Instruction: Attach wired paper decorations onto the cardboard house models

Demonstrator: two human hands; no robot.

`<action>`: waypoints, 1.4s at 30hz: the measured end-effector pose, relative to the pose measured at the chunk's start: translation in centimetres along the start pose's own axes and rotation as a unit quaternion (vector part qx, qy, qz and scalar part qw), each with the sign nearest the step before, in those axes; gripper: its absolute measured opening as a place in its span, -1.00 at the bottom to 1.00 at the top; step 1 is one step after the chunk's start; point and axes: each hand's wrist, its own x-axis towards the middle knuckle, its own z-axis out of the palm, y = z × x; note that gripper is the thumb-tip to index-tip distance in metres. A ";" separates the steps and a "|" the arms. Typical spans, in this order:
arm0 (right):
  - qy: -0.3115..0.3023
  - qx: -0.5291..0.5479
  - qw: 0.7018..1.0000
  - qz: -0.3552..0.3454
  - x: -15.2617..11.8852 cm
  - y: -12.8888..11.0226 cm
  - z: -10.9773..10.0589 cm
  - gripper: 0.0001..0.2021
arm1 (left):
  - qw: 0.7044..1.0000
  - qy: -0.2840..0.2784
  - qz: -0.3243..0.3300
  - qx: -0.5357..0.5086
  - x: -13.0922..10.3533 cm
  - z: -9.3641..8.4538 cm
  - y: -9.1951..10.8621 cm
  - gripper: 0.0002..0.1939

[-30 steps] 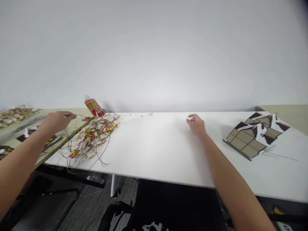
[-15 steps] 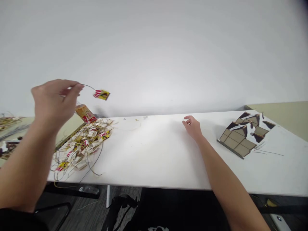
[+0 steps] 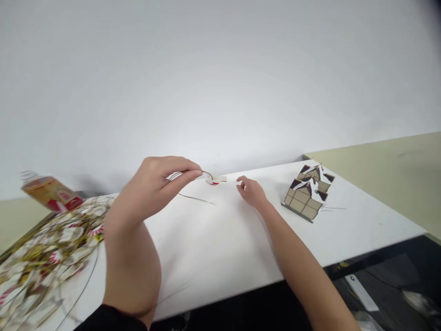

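Note:
My left hand (image 3: pixel 161 186) pinches a thin brown cord. From that cord hangs a small tag (image 3: pixel 214 181), white with some red, tilted away from me above the white table. Just right of the tag is my right hand (image 3: pixel 252 192), fingers curled and apart, with nothing between them. A tangled heap of corded tags (image 3: pixel 65 248), several with red-and-white stripes, lies at the left. Toward the right side stand brown-and-white house-shaped pieces (image 3: pixel 305 195), grouped together on the table, with thin cords trailing from them.
A bottle with an orange and red label (image 3: pixel 51 193) leans behind the heap at the left. The white table (image 3: pixel 220 243) runs along a pale wall. Beyond its right edge is a pale green surface (image 3: pixel 386 170). A white device (image 3: pixel 361 293) sits below the table.
My left hand has carried the corded tag rightward and down, close to my right hand. My view has turned left, so the heap shows larger. The right hand stays empty.

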 end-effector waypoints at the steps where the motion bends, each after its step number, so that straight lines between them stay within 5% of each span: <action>1: -0.006 -0.026 1.000 -0.008 0.0 -0.2 -0.4 -0.79 | 1.000 0.019 -0.006 0.002 -0.1 -0.1 0.0 -0.77; 6: -0.004 -0.142 0.989 -0.038 0.0 -1.7 -2.9 -0.72 | 0.998 0.018 -0.059 0.027 -1.4 -1.4 -1.3 -0.79; 11: 0.113 -0.320 0.940 -0.035 -0.5 -2.4 -7.1 -0.69 | 0.989 0.056 -0.127 0.057 -2.4 -2.0 -2.6 -0.74; 14: 0.229 -0.319 0.918 0.051 -1.4 -1.4 -10.8 -0.67 | 0.986 0.056 -0.143 0.064 -2.5 -2.2 -2.8 -0.71; 18: 0.349 -0.252 0.854 0.293 -3.2 1.0 -15.2 -0.48 | 0.983 0.065 -0.152 0.078 -2.5 -2.4 -2.8 -0.72; 21: 0.294 -0.180 0.828 0.443 -4.2 2.1 -17.1 -0.21 | 0.987 0.079 -0.122 0.072 -2.6 -2.3 -2.9 -0.70; 23: 0.255 -0.156 0.825 0.480 -4.2 2.3 -17.7 -0.10 | 0.992 0.075 -0.087 0.060 -2.7 -2.2 -2.9 -0.67; 34: 0.195 -0.179 0.809 0.525 -0.6 3.6 -16.1 0.01 | 0.997 0.045 -0.044 0.042 -2.7 -2.0 -2.4 -0.69; 42: 0.131 -0.189 0.820 0.524 0.9 3.8 -17.0 0.00 | 0.999 0.031 -0.042 0.013 -2.4 -2.1 -2.0 -0.67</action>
